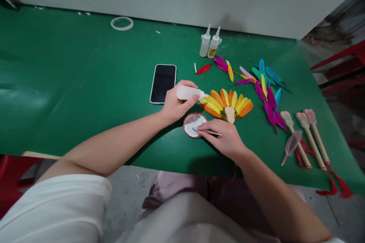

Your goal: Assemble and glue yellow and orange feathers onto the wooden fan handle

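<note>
My left hand (pixel 177 102) is closed round a white glue bottle (pixel 188 93), tilted so its nozzle points right, at the left edge of a feather fan (pixel 229 102). The fan's yellow and orange feathers spread from a pale wooden piece (pixel 229 114). In my right hand (pixel 224 136) is a pair of metal tweezers (pixel 210 132), gripped between the fingers. The tweezer tips reach over a small round red-rimmed dish (pixel 189 133) with whitish, speckled contents, too small to make out. My right hand partly covers the fan's lower end.
A phone (pixel 163 82) lies left of my left hand. Two small bottles (pixel 205 45) stand near the wall. Loose coloured feathers (pixel 259 90) and several wooden handles (pixel 313 140) with red tassels lie at the right. A white tape ring (pixel 122 23) is at the back left.
</note>
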Motion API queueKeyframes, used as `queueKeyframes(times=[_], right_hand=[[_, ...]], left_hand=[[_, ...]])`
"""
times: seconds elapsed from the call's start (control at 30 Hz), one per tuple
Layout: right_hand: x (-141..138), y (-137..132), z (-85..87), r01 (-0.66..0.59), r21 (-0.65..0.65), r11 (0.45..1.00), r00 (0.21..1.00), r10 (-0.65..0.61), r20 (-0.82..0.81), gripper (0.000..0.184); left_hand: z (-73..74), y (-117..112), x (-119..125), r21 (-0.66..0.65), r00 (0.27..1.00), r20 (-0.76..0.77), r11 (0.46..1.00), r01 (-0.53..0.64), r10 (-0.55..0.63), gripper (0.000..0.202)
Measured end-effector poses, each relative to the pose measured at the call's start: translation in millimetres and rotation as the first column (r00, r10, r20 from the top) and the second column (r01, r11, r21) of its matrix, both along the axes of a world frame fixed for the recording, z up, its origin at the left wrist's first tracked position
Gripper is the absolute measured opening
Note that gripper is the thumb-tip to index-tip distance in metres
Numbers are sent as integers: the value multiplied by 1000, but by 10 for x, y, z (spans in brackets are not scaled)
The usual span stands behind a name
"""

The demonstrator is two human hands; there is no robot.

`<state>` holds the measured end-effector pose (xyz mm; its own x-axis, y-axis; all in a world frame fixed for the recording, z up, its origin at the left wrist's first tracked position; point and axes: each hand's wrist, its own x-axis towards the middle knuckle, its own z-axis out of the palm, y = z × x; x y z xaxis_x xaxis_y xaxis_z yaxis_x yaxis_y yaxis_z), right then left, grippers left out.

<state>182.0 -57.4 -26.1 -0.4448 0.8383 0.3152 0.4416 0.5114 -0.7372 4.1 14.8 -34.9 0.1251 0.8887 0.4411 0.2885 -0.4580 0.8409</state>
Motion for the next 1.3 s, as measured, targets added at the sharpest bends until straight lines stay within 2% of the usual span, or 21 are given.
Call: queueKeyframes(times=[0.2, 0.5, 1.03, 1.3], right_hand=[[4, 3, -25, -23, 10, 1000, 1000, 23, 20, 8], [16, 4, -43, -31, -11, 999, 999, 31, 20, 10], [0, 4, -45, -37, -17, 999, 999, 37, 27, 11], [11, 4, -41, -37, -28, 999, 999, 38, 39, 11]], left_hand=[[10, -1, -3, 1, 1000, 16, 1000, 15, -15, 30], [-65, 24, -4, 9, 998, 57, 1000, 9, -10, 35], [-42, 19, -8, -4, 1000, -3, 1000, 3, -3, 35], [-46, 18, -9, -12, 999, 43, 1000, 17, -17, 34]])
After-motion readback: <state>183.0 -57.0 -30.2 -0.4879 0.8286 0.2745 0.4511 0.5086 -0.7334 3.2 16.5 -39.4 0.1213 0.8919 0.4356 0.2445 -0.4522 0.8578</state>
